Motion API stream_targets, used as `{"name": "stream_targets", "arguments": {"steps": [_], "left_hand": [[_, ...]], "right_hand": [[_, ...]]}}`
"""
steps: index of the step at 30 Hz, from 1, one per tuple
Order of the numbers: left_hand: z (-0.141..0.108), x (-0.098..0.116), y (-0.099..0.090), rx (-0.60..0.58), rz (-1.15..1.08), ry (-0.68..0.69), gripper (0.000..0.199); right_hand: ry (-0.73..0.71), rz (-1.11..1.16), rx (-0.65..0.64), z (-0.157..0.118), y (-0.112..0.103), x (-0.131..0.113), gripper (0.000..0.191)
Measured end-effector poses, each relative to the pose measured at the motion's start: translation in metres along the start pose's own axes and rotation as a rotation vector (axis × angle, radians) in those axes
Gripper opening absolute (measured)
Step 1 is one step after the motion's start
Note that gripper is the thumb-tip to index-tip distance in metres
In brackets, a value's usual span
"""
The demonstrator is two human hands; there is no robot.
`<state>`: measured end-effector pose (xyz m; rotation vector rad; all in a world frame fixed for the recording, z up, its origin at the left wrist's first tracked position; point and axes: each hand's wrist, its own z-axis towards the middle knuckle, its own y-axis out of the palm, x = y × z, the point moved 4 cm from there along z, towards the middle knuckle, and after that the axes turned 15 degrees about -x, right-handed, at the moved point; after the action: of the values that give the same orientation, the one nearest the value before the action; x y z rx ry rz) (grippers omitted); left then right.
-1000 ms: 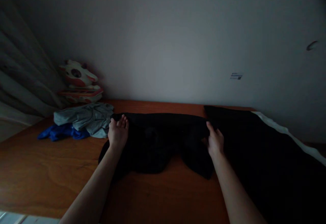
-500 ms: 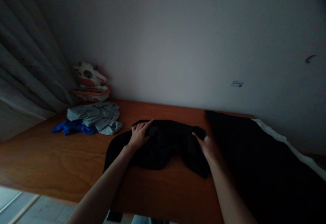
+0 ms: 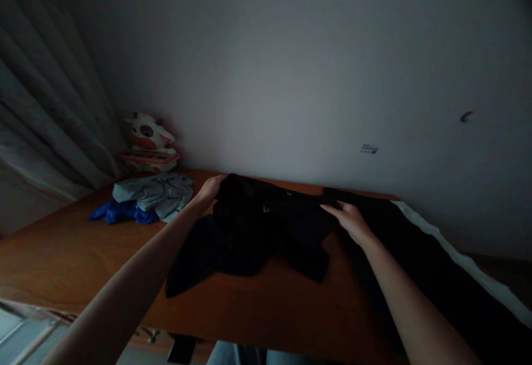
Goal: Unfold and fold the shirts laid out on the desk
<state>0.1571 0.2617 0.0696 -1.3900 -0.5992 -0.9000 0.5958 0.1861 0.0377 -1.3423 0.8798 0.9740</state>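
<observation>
A black garment point(image 3: 253, 232) lies bunched across the middle of the wooden table point(image 3: 124, 260), its far edge pulled out between my hands. My left hand point(image 3: 211, 188) is closed on that edge at its left end. At the right end my right hand point(image 3: 348, 216) grips the cloth, thumb and fingers together. Small pale marks show near the garment's upper edge and middle. The lower part of it rests loosely on the table in folds.
A grey cloth point(image 3: 155, 190) and a blue cloth point(image 3: 122, 211) lie at the left, before a cow-shaped toy point(image 3: 147, 138). Black fabric with a white edge point(image 3: 440, 260) covers the table's right side. Behind is a wall point(image 3: 282, 77), with a curtain point(image 3: 45, 93) at the left.
Both hands have moved apart and a little farther away, the left one closing on the cloth. The garment's far edge is stretched wider and raised. The view has shifted slightly.
</observation>
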Motion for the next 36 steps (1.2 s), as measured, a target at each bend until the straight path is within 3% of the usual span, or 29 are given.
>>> {"name": "stream_targets", "arguments": {"steps": [3,6,8,10,12,14,16,17,19,21,23,25,26,28,31,36], "left_hand": [[-0.012,0.008,-0.008,-0.04,-0.083,-0.001,0.047],[-0.045,0.012,-0.013,-0.125,-0.037,0.065,0.045],[-0.078,0.013,-0.019,-0.124,0.234,0.138,0.04],[-0.112,0.008,-0.025,-0.075,0.478,0.163,0.041],[-0.138,-0.008,-0.02,-0.281,0.474,0.069,0.042],[-0.154,-0.03,-0.011,-0.564,0.288,-0.146,0.043],[-0.155,-0.043,-0.003,-0.723,0.054,-0.314,0.047],[-0.147,-0.044,-0.001,-0.704,-0.035,-0.316,0.049],[-0.119,-0.034,-0.002,-0.526,-0.129,-0.177,0.053],[-0.087,-0.016,-0.007,-0.248,-0.141,0.005,0.057],[-0.063,0.002,-0.008,-0.024,-0.158,0.126,0.059],[-0.054,0.015,-0.004,0.093,-0.156,0.208,0.063],[-0.055,0.018,0.001,0.091,-0.12,0.242,0.063],[-0.069,0.017,0.016,-0.039,0.047,0.292,0.053],[-0.112,-0.007,0.04,-0.206,0.395,0.297,0.038],[-0.17,-0.063,0.063,-0.23,0.711,0.134,0.064]], "right_hand": [[0.007,0.141,-0.09,-0.009,-0.005,-0.023,0.041],[0.005,0.004,-0.105,-0.025,-0.015,-0.039,0.042],[-0.031,-0.21,-0.168,-0.041,-0.018,-0.044,0.046],[-0.007,-0.36,-0.319,-0.059,-0.015,-0.041,0.048],[0.177,-0.352,-0.547,-0.077,-0.007,-0.027,0.05],[0.456,-0.229,-0.768,-0.093,0.003,-0.011,0.053],[0.642,-0.063,-0.876,-0.097,0.012,-0.004,0.054],[0.664,0.014,-0.866,-0.091,0.016,-0.003,0.053],[0.543,0.099,-0.68,-0.065,0.021,-0.009,0.05],[0.249,0.021,-0.342,-0.033,0.021,-0.022,0.054],[-0.065,-0.197,-0.07,-0.015,0.025,-0.038,0.072],[-0.263,-0.396,0.003,-0.012,0.039,-0.043,0.085],[-0.307,-0.464,-0.024,-0.016,0.048,-0.04,0.083],[-0.302,-0.559,-0.125,-0.033,0.065,-0.022,0.066],[-0.198,-0.68,-0.215,-0.068,0.086,0.019,0.052],[-0.098,-0.805,-0.184,-0.098,0.105,0.071,0.064]]}}
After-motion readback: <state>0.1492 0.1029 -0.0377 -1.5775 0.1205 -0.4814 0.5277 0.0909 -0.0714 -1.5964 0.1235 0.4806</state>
